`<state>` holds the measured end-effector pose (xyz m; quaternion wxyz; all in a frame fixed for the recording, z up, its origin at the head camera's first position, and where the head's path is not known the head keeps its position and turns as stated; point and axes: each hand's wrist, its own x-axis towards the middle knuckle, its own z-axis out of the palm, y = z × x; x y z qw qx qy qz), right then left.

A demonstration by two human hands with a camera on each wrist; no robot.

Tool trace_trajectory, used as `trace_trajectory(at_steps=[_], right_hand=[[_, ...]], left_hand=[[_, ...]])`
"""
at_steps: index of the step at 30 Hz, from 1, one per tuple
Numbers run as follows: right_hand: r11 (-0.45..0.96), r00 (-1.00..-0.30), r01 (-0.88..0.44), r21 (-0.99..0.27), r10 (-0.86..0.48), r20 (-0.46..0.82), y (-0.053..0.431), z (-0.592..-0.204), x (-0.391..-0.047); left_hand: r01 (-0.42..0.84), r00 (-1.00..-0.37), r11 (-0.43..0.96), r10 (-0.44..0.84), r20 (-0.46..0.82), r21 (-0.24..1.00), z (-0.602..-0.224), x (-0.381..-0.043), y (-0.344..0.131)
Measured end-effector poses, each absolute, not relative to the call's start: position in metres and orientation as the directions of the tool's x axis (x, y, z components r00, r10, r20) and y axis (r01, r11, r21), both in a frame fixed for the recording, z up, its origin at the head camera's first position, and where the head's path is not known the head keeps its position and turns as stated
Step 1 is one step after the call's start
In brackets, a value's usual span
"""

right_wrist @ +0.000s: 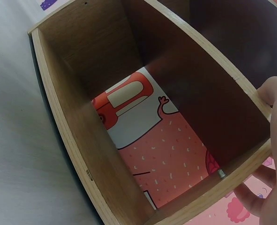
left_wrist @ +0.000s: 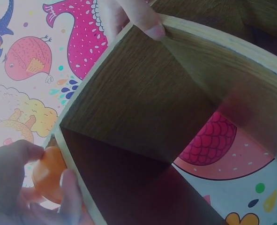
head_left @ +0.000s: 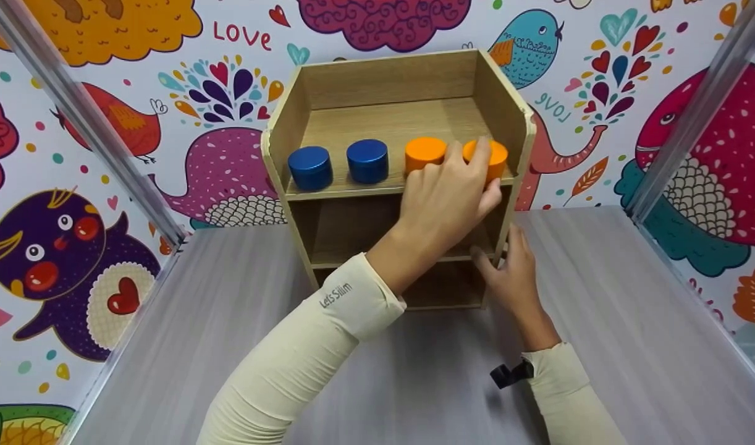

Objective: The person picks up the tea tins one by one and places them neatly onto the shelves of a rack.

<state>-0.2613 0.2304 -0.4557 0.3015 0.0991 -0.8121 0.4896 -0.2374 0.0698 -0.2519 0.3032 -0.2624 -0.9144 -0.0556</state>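
A small wooden shelf unit (head_left: 383,120) stands against the patterned backdrop. On its top board four round lidded jars form a row: a blue jar (head_left: 311,168), a second blue jar (head_left: 367,162), an orange jar (head_left: 423,150) and another orange jar (head_left: 497,159) at the right end. My left hand (head_left: 442,194) grips that rightmost orange jar, fingers over its lid and thumb at its side. In the left wrist view, the orange jar (left_wrist: 49,176) sits between thumb and fingers. Lower down, my right hand (head_left: 516,275) holds the unit's right side panel, thumb at the front edge (right_wrist: 253,96).
Below the top board are open compartments (head_left: 353,225). The unit stands on a grey tabletop (head_left: 241,346). Metal posts (head_left: 680,117) flank it, and a printed cartoon backdrop (head_left: 229,173) rises behind. A black wrist device (head_left: 510,374) is strapped at the right sleeve.
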Motion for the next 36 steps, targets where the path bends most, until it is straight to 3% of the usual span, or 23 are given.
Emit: trace_trajectory(at_steps=[25, 31, 36], right_hand=[[0.506, -0.809, -0.439, -0.742, 0.135, 0.571, 0.229, -0.455, -0.263], [0.508, -0.813, -0.433, -0.744, 0.136, 0.566, 0.228, -0.456, -0.263], [0.534, -0.802, -0.437, -0.724, 0.133, 0.583, 0.228, -0.456, -0.263]], left_hand=[[0.494, -0.725, 0.869, 0.416, 0.549, -0.007, -0.258, -0.239, 0.074], [0.499, -0.682, 0.866, 0.409, 0.606, -0.022, -0.259, -0.229, 0.072], [0.518, -0.602, 0.851, 0.432, 0.671, -0.083, -0.264, -0.213, 0.065]])
